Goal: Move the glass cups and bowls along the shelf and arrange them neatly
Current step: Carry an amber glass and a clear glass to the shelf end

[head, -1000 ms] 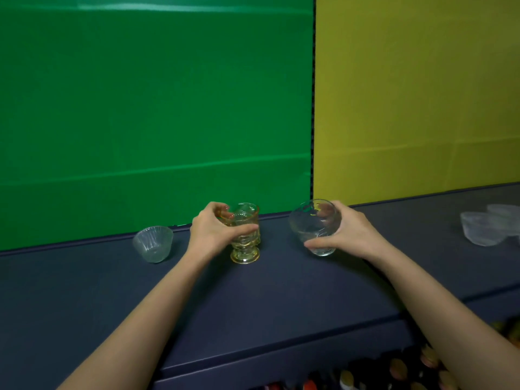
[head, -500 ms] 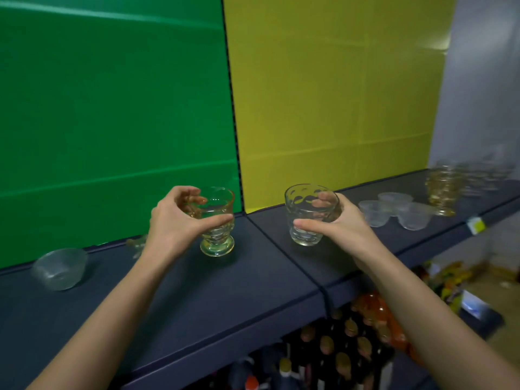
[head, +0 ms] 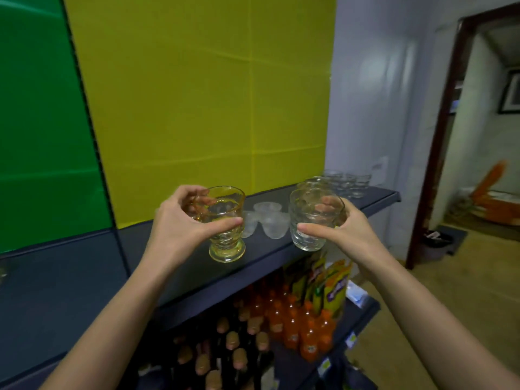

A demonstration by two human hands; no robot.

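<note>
My left hand [head: 180, 223] grips an amber footed glass cup [head: 225, 240] by its upper body, held just above the dark blue shelf [head: 84, 277]. A clear dimpled glass cup [head: 308, 220] sits in my right hand [head: 346, 235], lifted over the shelf's front edge. Between and behind the two cups, small frosted glass bowls [head: 267, 218] stand on the shelf. Farther right, near the shelf's end, a group of clear glass cups [head: 346, 181] stands, partly hidden by the cup in my right hand.
Green and yellow panels [head: 183, 108] back the shelf. Below it are rows of dark bottles [head: 230, 350], orange drink bottles [head: 298, 325] and bright snack packs [head: 334, 282]. A grey wall and a doorway [head: 478, 136] lie to the right.
Both hands have carried their cups rightward along the shelf, lifted off its surface. The view swung right, so the small bowls and far cups came close and the left bowl left the frame.
</note>
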